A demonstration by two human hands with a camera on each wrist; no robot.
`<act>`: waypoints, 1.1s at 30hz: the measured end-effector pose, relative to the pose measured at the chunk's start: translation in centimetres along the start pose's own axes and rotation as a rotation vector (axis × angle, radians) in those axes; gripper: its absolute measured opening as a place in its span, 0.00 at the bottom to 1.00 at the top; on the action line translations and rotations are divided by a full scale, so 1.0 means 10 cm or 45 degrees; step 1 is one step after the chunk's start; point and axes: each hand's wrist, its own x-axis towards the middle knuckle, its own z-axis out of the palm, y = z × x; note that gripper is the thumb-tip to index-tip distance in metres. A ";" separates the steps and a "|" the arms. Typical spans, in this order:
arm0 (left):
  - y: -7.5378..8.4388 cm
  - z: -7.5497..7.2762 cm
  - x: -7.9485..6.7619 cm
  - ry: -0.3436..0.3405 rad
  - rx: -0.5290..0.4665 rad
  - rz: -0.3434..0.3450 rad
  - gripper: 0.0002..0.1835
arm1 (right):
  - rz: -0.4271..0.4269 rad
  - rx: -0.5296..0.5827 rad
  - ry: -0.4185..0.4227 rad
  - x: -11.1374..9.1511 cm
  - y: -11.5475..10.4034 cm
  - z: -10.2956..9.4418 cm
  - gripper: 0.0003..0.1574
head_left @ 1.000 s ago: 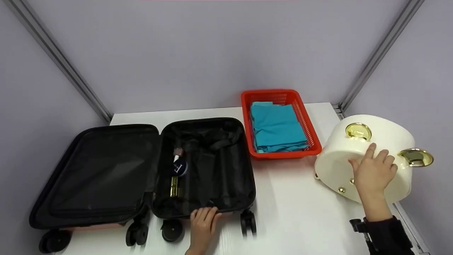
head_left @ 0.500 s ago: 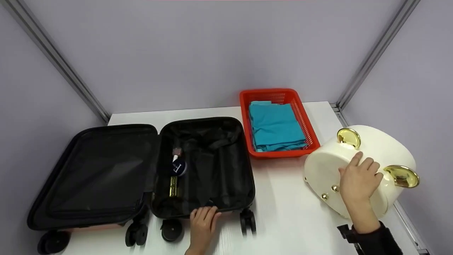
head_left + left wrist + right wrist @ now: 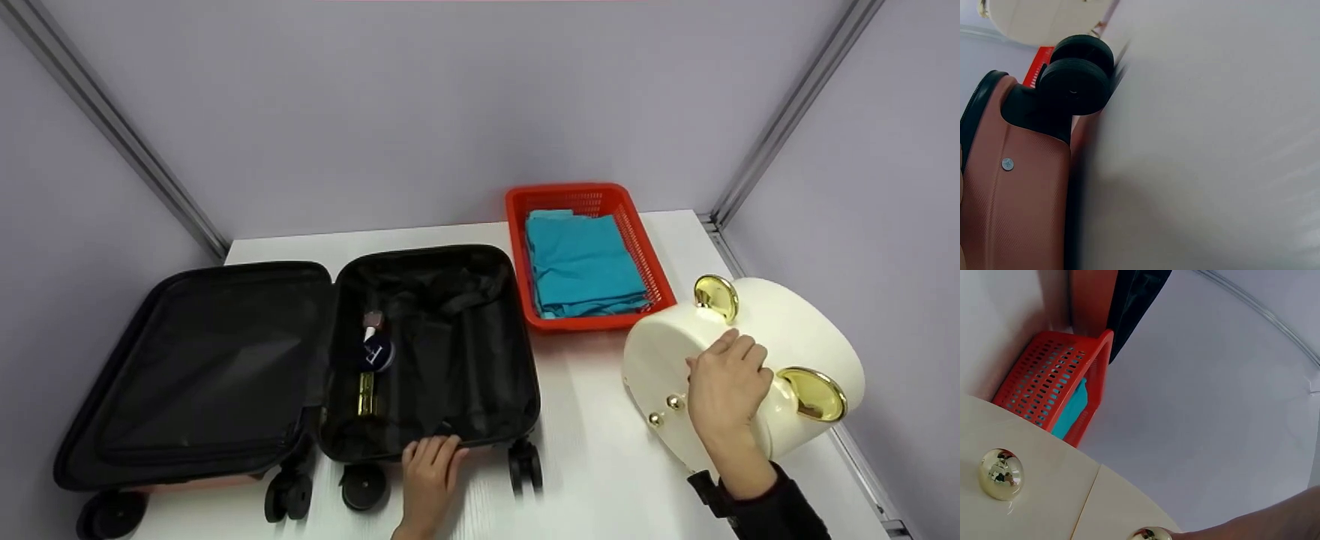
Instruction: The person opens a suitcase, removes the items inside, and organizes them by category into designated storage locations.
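Observation:
A black-lined, salmon-pink suitcase (image 3: 461, 360) lies spread open, its two halves side by side. My left hand (image 3: 429, 472) grips the near rim of its right half, fingers over the edge; only slivers of fingers show in the left wrist view. A white rounded box (image 3: 806, 337) with gold ear-shaped pieces (image 3: 716, 298) and gold knobs (image 3: 675, 403) sits at right, turned slantwise. On top of it, between the ears, my right hand (image 3: 724, 394) holds it, thumb toward the flat front. In the right wrist view a knob (image 3: 1002, 473) shows on that front.
A red perforated basket (image 3: 592, 324) holding folded teal cloth (image 3: 585, 262) stands beside the suitcase, close behind the white box. Inside the suitcase lie a navy round container (image 3: 379, 352), a pink-capped bottle (image 3: 373, 321) and a gold item (image 3: 366, 394). Grey panels enclose the table.
My right hand and the white box have moved left and toward me, and the box has turned. The left hand has stayed on the suitcase rim.

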 end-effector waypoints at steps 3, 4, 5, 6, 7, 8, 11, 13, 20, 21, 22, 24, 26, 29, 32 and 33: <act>0.00 0.00 0.00 -0.007 -0.003 -0.005 0.09 | -0.023 -0.019 0.065 -0.01 -0.06 -0.01 0.39; 0.00 0.00 0.00 -0.009 -0.004 -0.006 0.08 | -0.030 -0.027 0.087 -0.01 -0.08 -0.01 0.39; 0.01 0.00 0.00 -0.012 -0.003 -0.006 0.09 | -0.034 -0.037 0.104 0.00 -0.10 -0.02 0.39; 0.01 0.00 0.00 -0.016 0.001 -0.007 0.09 | -0.037 -0.044 0.119 0.00 -0.12 -0.02 0.39; 0.01 0.00 -0.01 -0.019 0.004 -0.006 0.09 | -0.039 -0.052 0.130 0.00 -0.13 -0.03 0.39; 0.01 0.00 -0.01 -0.023 0.008 -0.007 0.09 | -0.042 -0.059 0.134 0.00 -0.14 -0.03 0.39; 0.02 -0.01 0.00 -0.045 0.022 -0.017 0.09 | -0.057 -0.059 0.120 0.01 -0.16 -0.05 0.39; 0.03 -0.02 0.00 -0.064 0.022 -0.034 0.09 | -0.074 -0.034 0.096 0.01 -0.16 -0.07 0.39; 0.11 -0.14 0.16 -0.192 0.034 -0.116 0.10 | -0.027 0.290 -0.077 0.07 0.04 -0.37 0.36; 0.15 -0.15 0.21 -0.210 0.014 -0.122 0.13 | 0.002 0.322 -0.095 0.07 0.09 -0.44 0.35; 0.19 -0.16 0.27 -0.221 -0.013 -0.123 0.15 | 0.037 0.350 -0.103 0.07 0.14 -0.51 0.35; 0.29 -0.14 0.39 -0.221 -0.091 -0.094 0.20 | 0.116 0.378 -0.096 0.06 0.24 -0.63 0.34; 0.41 -0.08 0.53 -0.212 -0.171 -0.025 0.22 | 0.206 0.391 -0.082 0.05 0.32 -0.72 0.34; 0.63 0.06 0.75 -0.210 -0.278 0.077 0.21 | 0.324 0.404 -0.078 0.02 0.44 -0.80 0.33; 0.85 0.25 0.96 -0.233 -0.373 0.162 0.19 | 0.412 0.403 -0.129 -0.01 0.54 -0.80 0.34; 0.93 0.31 1.02 -0.255 -0.394 0.179 0.18 | 0.430 0.407 -0.150 -0.01 0.57 -0.79 0.34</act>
